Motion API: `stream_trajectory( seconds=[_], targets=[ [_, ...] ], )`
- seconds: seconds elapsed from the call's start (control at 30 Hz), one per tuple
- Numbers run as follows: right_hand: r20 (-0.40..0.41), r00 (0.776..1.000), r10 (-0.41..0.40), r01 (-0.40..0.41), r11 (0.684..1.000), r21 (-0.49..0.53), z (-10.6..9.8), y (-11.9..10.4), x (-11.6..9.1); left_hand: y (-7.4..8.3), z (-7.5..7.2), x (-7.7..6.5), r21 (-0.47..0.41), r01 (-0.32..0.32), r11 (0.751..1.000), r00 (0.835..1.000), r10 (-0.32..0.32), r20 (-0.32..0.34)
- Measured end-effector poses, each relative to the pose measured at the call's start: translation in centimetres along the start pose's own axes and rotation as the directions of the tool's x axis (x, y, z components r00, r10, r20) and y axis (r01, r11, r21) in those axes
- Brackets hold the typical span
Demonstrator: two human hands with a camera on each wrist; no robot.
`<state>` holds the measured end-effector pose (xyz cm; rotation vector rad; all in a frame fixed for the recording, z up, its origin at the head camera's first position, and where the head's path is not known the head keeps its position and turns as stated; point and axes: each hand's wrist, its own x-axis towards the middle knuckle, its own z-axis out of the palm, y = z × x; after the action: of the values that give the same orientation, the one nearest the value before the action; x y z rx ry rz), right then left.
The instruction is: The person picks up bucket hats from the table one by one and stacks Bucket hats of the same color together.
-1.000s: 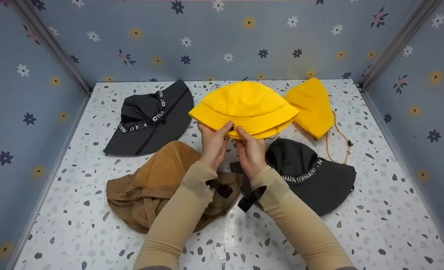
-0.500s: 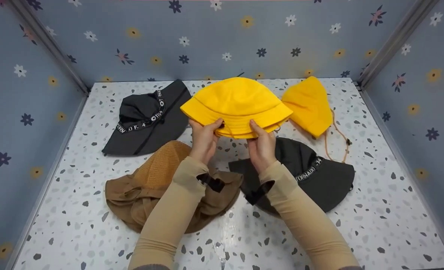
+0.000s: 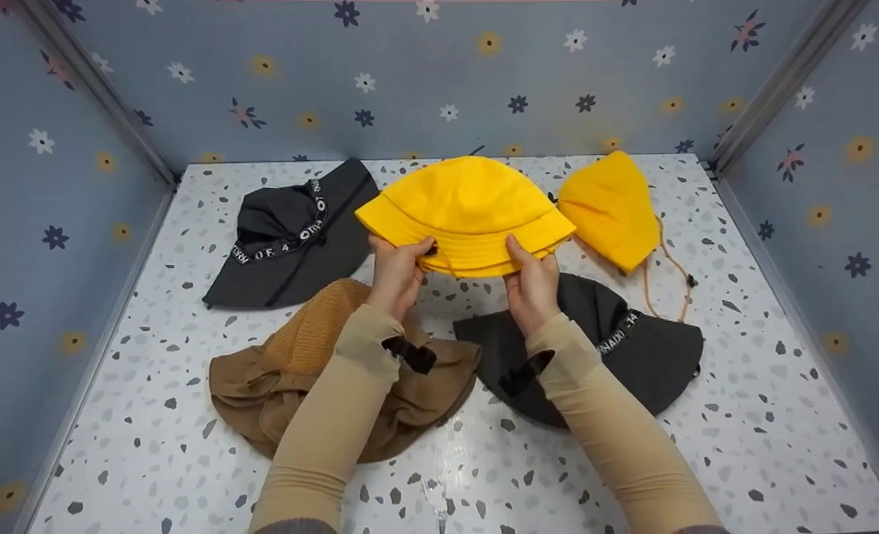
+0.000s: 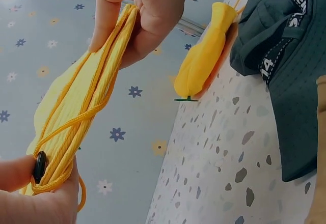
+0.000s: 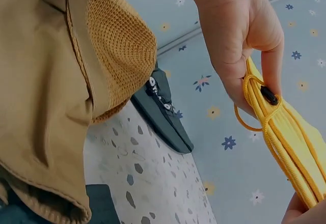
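Note:
A yellow bucket hat [image 3: 469,200] is held up above the table, folded flat at the brim. My left hand [image 3: 397,278] grips the left part of its brim, thumb on top beside a black cord toggle [image 4: 39,167]. My right hand [image 3: 534,291] pinches the right part of the brim, thumb on top. A yellow cord [image 4: 76,117] crosses the folded brim edges in the left wrist view. The fingers under the brim are mostly hidden in the head view.
A second yellow hat [image 3: 610,211] with an orange cord lies at back right. Black hats lie at back left [image 3: 298,245] and front right [image 3: 647,363]. A brown hat [image 3: 261,393] lies front left, partly under my left forearm. Flower-patterned walls [image 3: 439,74] enclose the speckled table [image 3: 765,445].
My hands have moved apart along the brim, the right one to the right and the left one to the left. The held hat has shifted slightly left. The other hats stay put.

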<state>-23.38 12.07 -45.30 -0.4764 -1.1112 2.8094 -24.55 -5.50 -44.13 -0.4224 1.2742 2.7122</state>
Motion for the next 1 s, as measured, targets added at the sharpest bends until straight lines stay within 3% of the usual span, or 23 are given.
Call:
stream_trajectory(
  seconds=[0.37, 0.73, 0.87, 1.0],
  targets=[
    [-0.02, 1.0, 0.004, -0.005, 0.998, -0.067, -0.9, -0.2, 1.7, -0.1, -0.7, 1.6, 0.049, -0.003, 0.999, 0.999, 0.005, -0.043],
    [-0.09, 0.996, -0.014, -0.011, 0.964, -0.265, -2.0, -0.8, 3.6, -0.5, -1.9, 3.2, 0.116, 0.036, 0.993, 0.993, -0.022, -0.118],
    [-0.14, 0.99, -0.007, -0.038, 0.948, -0.315, -2.5, -1.2, 4.5, -0.5, -2.3, 3.7, 0.188, 0.04, 0.981, 0.988, -0.01, -0.155],
    [-0.137, 0.991, 0.01, -0.058, 0.933, -0.354, -3.1, -1.2, 5.3, -0.6, -2.7, 4.2, 0.286, 0.05, 0.957, 0.983, 0.004, -0.185]
  ],
)
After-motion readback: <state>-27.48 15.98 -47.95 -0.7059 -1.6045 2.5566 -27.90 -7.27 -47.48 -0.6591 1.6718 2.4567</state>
